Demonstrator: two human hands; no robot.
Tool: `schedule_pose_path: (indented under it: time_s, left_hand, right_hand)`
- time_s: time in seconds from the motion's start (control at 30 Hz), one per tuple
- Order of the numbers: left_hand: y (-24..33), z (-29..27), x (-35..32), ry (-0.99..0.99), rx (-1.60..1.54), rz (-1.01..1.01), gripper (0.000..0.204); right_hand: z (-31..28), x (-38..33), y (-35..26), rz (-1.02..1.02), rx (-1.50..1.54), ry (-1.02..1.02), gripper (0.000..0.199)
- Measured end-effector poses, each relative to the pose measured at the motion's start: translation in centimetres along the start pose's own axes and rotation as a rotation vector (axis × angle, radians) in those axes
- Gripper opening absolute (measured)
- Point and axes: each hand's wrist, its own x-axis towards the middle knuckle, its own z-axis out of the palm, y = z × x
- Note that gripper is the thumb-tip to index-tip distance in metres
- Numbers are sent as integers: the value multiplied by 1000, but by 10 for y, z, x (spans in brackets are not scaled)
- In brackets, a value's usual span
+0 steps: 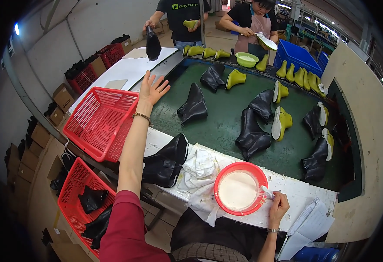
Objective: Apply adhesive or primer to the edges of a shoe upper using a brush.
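Note:
My left hand is stretched out over the far rim of a red plastic basket, palm up and fingers spread, with nothing in it. Just beyond its fingertips a black boot upper hangs from a co-worker's hand; the two are apart. At the near edge of the bench my right hand is closed around the end of a brush with a white handle. The brush's head is in a red bowl of cream-white liquid. Left of the bowl lie a crumpled white cloth and a black boot.
Black boot uppers and yellow-green soles lie on the green belt. Soles, a light-green bowl and a blue bin stand at the far side. A second co-worker brushes a sole. Papers hang at right; another red basket stands lower left.

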Motion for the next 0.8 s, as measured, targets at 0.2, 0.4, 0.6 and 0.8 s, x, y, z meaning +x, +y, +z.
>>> schedule_pose_path:
  time_s: [0.2, 0.4, 0.6, 0.8]
  left_hand:
    - [-5, -9, 15, 42, -123, 14, 91]
    - [9, 12, 54, 17, -186, 35, 90]
    - [43, 37, 111, 260, -272, 160, 88]
    - [73, 39, 151, 278, -317, 159, 46]
  right_hand:
    - [1, 2, -5, 61, 2, -14, 25]
    - [1, 1, -7, 82, -15, -15, 25]
    - [1, 0, -3, 118, -28, -7, 25]
    - [2, 4, -7, 107, -45, -20, 25]
